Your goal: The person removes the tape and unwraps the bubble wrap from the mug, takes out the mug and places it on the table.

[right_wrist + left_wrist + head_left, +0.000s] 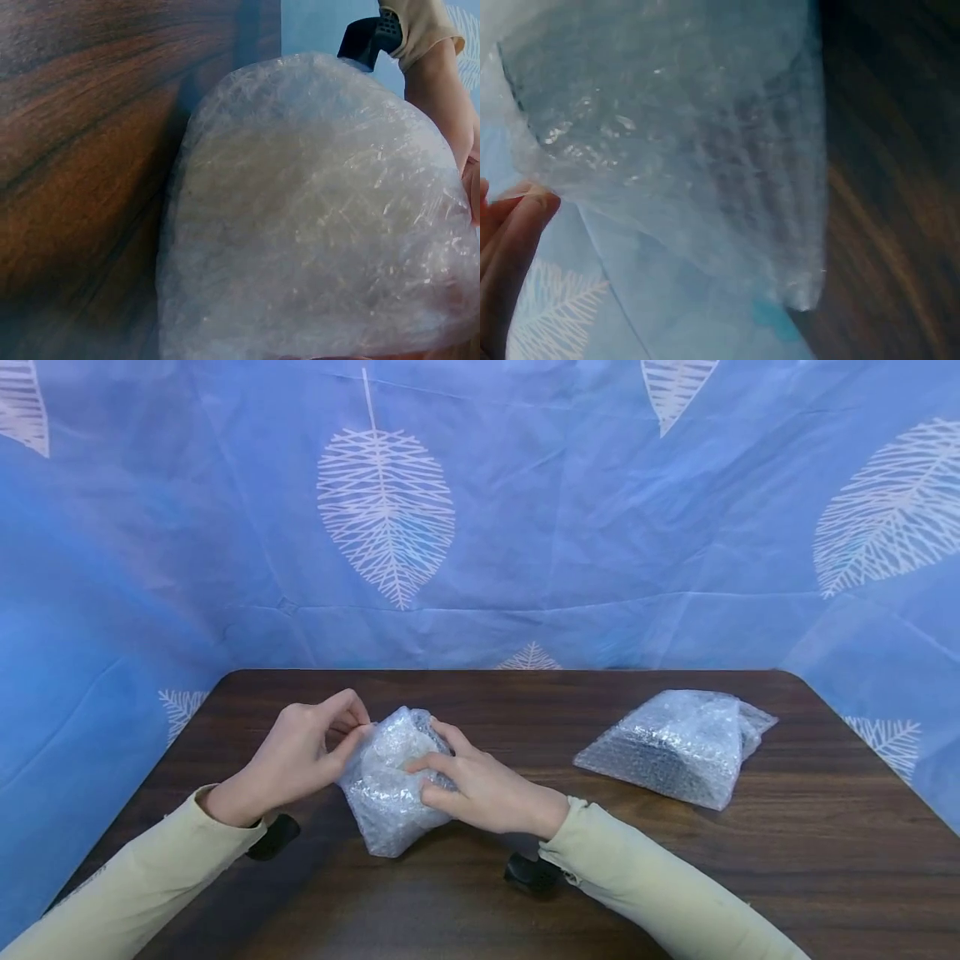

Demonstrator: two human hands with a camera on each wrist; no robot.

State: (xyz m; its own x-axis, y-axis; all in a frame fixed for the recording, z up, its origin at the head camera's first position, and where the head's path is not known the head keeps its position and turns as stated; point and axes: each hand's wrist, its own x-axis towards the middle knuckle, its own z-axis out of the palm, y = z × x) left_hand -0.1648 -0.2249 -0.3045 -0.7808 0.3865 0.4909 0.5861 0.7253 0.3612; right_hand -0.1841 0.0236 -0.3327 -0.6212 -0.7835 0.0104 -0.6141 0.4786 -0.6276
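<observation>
A crumpled piece of bubble wrap, bunched into a rounded bundle, stands left of centre on the table in the head view. My left hand pinches its upper left edge between thumb and fingertips; the left wrist view shows that pinch at a corner of the clear sheet. From the right side, my right hand grips the bundle with bent fingers spread over its top and side. In the right wrist view the bubble wrap fills most of the picture and hides most of that hand's fingers.
Another folded piece of bubble wrap lies on the right part of the dark wooden table. A blue cloth with white leaf prints hangs behind the table and at its sides. Dark wrist cameras sit under both sleeves.
</observation>
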